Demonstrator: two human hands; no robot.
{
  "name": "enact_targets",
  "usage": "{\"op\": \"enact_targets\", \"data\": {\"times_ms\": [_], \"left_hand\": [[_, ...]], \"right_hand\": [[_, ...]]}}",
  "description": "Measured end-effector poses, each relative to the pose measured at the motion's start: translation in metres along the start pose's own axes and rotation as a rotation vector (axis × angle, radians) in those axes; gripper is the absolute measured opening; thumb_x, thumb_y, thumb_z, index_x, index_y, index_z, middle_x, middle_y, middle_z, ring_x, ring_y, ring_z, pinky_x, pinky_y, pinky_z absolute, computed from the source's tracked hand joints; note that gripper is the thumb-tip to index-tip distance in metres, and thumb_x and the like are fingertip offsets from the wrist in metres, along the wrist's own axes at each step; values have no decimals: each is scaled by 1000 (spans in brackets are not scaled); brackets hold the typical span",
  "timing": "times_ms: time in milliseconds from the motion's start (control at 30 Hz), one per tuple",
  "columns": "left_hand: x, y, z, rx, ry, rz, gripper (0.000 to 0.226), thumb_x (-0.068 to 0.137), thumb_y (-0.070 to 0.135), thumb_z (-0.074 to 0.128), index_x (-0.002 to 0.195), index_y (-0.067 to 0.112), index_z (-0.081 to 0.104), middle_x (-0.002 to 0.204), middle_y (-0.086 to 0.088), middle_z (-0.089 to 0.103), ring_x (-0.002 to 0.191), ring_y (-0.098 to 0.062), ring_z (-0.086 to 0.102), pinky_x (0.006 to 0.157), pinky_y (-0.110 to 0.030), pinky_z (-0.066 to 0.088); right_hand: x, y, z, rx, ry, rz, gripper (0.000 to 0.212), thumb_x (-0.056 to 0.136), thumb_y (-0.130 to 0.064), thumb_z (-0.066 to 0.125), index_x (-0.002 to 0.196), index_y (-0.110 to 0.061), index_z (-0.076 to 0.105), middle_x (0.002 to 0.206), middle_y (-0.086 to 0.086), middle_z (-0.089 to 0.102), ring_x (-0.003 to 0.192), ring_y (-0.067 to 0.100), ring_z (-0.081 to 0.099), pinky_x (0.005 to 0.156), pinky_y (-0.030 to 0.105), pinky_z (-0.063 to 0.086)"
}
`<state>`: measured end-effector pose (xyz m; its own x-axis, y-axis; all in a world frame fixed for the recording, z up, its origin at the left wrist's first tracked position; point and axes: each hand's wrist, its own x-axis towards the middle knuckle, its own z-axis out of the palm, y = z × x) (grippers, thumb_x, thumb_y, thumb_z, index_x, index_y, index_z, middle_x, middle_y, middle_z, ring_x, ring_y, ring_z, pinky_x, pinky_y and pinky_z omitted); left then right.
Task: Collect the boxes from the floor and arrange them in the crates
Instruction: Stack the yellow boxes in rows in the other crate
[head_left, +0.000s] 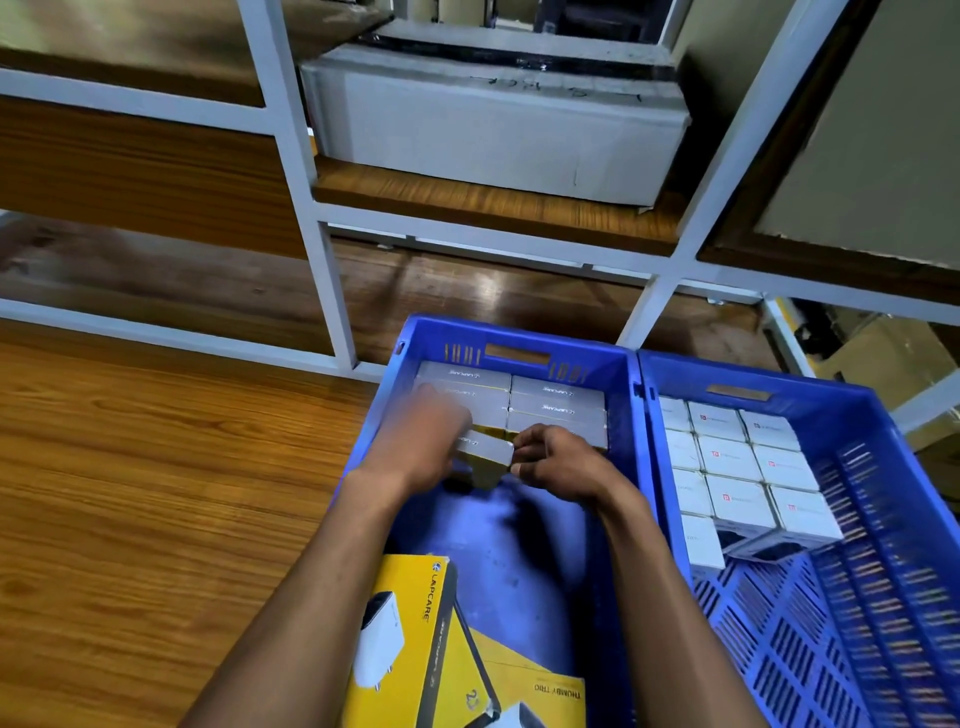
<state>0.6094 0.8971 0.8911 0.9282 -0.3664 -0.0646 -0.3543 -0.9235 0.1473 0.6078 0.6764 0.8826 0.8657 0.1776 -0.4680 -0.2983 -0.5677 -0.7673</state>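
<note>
Blue slatted crates (639, 384); grey-and-yellow boxes (558, 402); white boxes (727, 457); brown wood-grain floor (156, 493).

The scene is evenly and fairly brightly lit from above. A soft sheen lies on the glossy brown wood-grain floor (130, 493), with a small glare spot under the white metal shelving frame (306, 208). Shadows are soft; the arms darken the bottom of the left blue plastic crate (524, 332). The left hand (431, 441) is smeared by motion blur, while the right hand (556, 460) is sharper. Straight frame bars bow and lean toward the edges from wide-angle distortion, and the upper corners look soft.
</note>
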Motion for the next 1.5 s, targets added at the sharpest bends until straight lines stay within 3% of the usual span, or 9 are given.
{"op": "enact_targets", "data": {"times_ms": [167,300,400,433,467,800,1000,1233,1500], "left_hand": [[2,2,5,-93,76,-25,25,85,15,76,105,26,65,113,2,58,113,-24,50,92,-43,46],[1,0,12,-241,-185,-35,4,88,19,73,90,22,72,97,0,70,93,-24,68,85,-41,59],[1,-3,21,-185,-293,-51,19,94,32,70,111,27,76,115,-6,68,104,-30,67,93,-44,59],[2,-4,24,-178,-316,-51,25,93,33,68,118,28,74,120,-7,69,106,-32,68,94,-44,59],[3,-4,26,-166,-363,-46,30,93,32,67,123,27,72,123,-8,69,108,-33,69,94,-44,59],[4,-2,47,-117,-684,-117,85,93,28,66,166,28,23,167,-7,38,143,-32,50,114,-43,46],[6,-7,36,-162,-608,-97,75,97,19,62,164,31,31,163,-5,44,143,-31,50,116,-42,45],[6,-7,15,-415,-251,-49,26,100,10,53,104,18,77,96,2,77,98,-18,69,85,-25,51],[-1,-4,2,-761,-75,-63,25,107,17,51,97,21,74,76,3,77,71,-2,71,80,-27,58]], "right_hand": [[1,-2,13,56,-71,-24,37,94,13,54,129,0,53,126,5,69,121,14,64,107,33,49],[14,8,17,-103,-76,-7,34,79,-12,61,111,-3,67,114,13,76,97,13,64,88,40,55],[31,21,19,-318,-108,11,45,67,-32,56,102,-4,65,109,19,72,82,14,55,72,43,48],[39,27,20,-385,-116,17,42,70,-31,56,102,-5,65,107,18,72,85,17,58,87,60,56],[40,27,21,-430,-126,22,39,72,-28,56,104,-7,65,105,14,72,92,20,65,93,38,54],[15,-2,26,-531,-160,10,39,79,-16,51,118,-14,59,112,11,68,95,25,61,74,36,50],[5,-13,29,-565,-142,26,17,97,-25,62,105,-10,59,101,9,64,87,25,58,62,32,41],[-22,-23,38,-147,-431,85,39,103,-25,63,108,13,70,78,3,77,77,29,69,72,34,56],[-50,-46,54,-137,-660,6,37,91,-47,76,99,-14,62,78,1,68,69,17,70,78,33,61]]}}
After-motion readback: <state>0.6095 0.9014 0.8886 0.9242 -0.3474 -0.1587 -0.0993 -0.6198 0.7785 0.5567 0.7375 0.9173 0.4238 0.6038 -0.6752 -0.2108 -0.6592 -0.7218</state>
